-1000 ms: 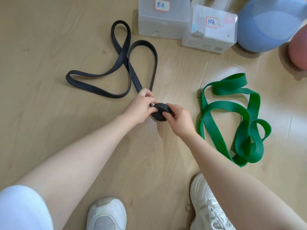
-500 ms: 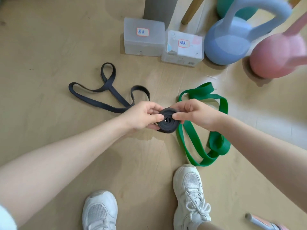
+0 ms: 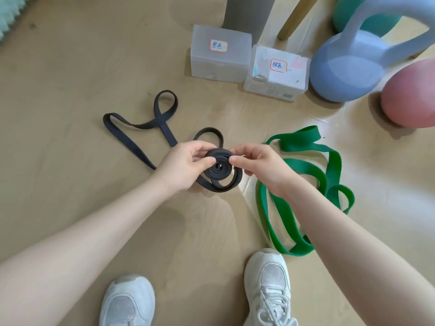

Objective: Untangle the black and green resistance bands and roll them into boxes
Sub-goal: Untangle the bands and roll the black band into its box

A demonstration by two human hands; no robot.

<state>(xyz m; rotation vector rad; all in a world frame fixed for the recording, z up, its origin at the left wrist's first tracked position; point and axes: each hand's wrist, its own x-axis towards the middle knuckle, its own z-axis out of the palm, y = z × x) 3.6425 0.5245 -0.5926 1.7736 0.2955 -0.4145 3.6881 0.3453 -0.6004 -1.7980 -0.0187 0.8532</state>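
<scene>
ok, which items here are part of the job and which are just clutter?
Job: black band, its coil pinched by left hand and right hand; green band; two labelled boxes.
Clutter: blue kettlebell, pink kettlebell, teal weight.

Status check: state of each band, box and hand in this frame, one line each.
black band: partly rolled into a coil, rest loose on the floor
green band: unrolled, loose loops on the floor
left box: lid on, labelled
right box: lid on, labelled
left hand: pinching the coil
right hand: pinching the coil
</scene>
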